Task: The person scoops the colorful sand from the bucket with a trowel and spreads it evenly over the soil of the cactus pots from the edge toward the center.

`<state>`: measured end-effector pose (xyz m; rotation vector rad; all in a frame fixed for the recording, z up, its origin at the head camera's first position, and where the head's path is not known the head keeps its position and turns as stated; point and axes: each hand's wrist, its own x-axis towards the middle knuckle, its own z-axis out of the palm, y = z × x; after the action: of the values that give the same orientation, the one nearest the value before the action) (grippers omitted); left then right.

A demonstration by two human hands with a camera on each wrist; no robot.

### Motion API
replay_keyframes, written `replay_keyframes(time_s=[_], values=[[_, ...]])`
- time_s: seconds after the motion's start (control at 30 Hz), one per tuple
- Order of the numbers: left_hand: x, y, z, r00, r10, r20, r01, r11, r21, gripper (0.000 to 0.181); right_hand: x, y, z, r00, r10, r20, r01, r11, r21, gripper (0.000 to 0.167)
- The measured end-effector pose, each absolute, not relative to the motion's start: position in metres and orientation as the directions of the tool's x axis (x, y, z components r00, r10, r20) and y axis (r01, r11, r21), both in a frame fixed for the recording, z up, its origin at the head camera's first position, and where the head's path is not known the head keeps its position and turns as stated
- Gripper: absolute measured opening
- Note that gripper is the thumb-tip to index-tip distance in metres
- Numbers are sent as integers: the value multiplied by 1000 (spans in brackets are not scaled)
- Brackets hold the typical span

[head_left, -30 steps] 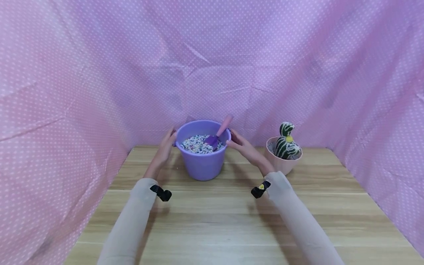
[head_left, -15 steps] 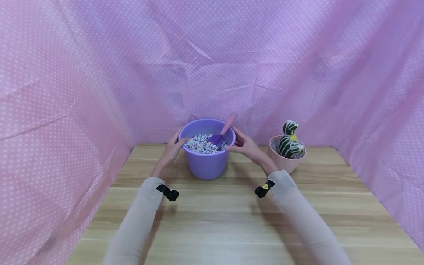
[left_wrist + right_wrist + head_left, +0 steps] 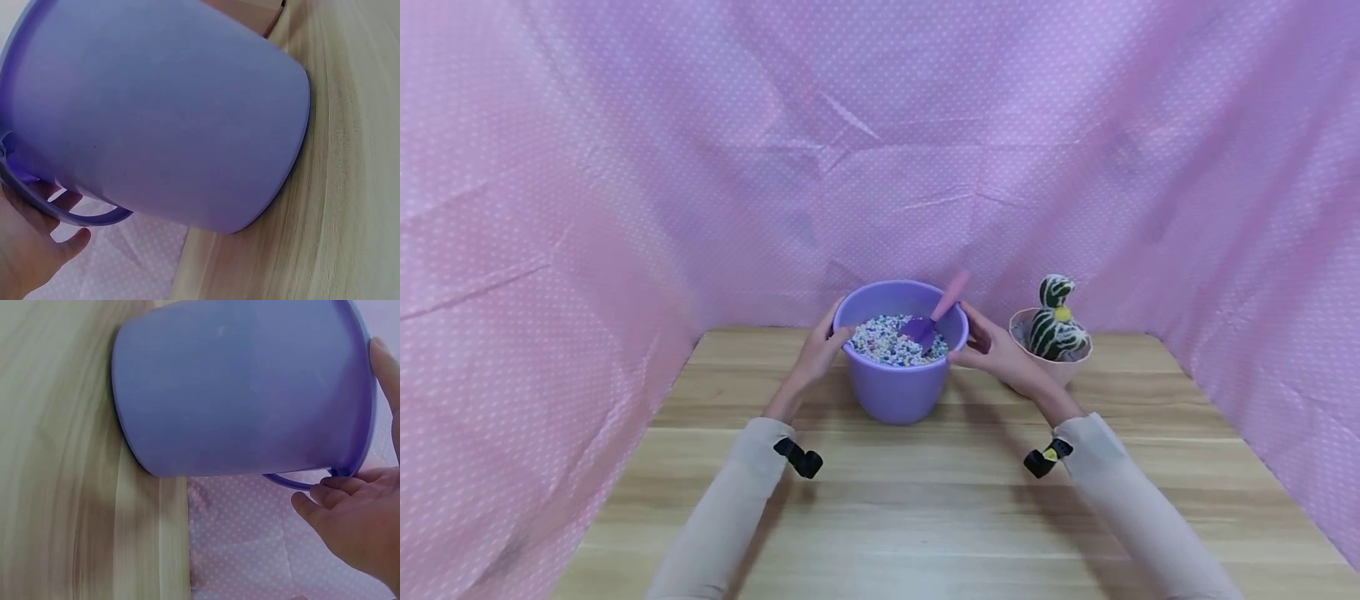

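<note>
A purple bucket [image 3: 898, 392] with small multicoloured beads [image 3: 883, 340] inside stands upright on the wooden table, or very close above it. In the beads leans a purple scoop [image 3: 919, 332] with a pink handle [image 3: 952, 295]. My left hand [image 3: 816, 357] grips the bucket's left side, thumb at the rim; in the left wrist view, the fingers of the left hand [image 3: 31, 240] are by the purple carrying handle [image 3: 94, 219]. On the other side my right hand [image 3: 1000, 354] holds the rim; the right wrist view shows the right hand [image 3: 362, 519] with a fingertip on the bucket's edge [image 3: 369, 394].
Just right of my right hand, a pinkish pot [image 3: 1051, 371] holds a striped green cactus figure [image 3: 1054, 333] with a yellow spot. Pink dotted cloth [image 3: 880, 167] hangs behind and along both sides of the wooden table [image 3: 910, 517].
The bucket has shifted to the right with both hands, carrying the scoop and beads along. My left thumb has come over the rim. The cactus pot has stayed in place.
</note>
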<state>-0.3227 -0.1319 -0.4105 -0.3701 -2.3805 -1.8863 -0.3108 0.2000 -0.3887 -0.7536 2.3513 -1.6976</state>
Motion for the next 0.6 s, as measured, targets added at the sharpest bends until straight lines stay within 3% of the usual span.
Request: replay_keyframes(time_s=[0.3,0.6], values=[[-320,-126,-412,-966,70,251,260,236,936,63,-303,198,-390,-870,-446,211,-350,258,-900,95],[-332,-135,-406,-951,136,277,304,257,917,60,-299,185,-391,-891,-365,270,-378,266,-887,94]])
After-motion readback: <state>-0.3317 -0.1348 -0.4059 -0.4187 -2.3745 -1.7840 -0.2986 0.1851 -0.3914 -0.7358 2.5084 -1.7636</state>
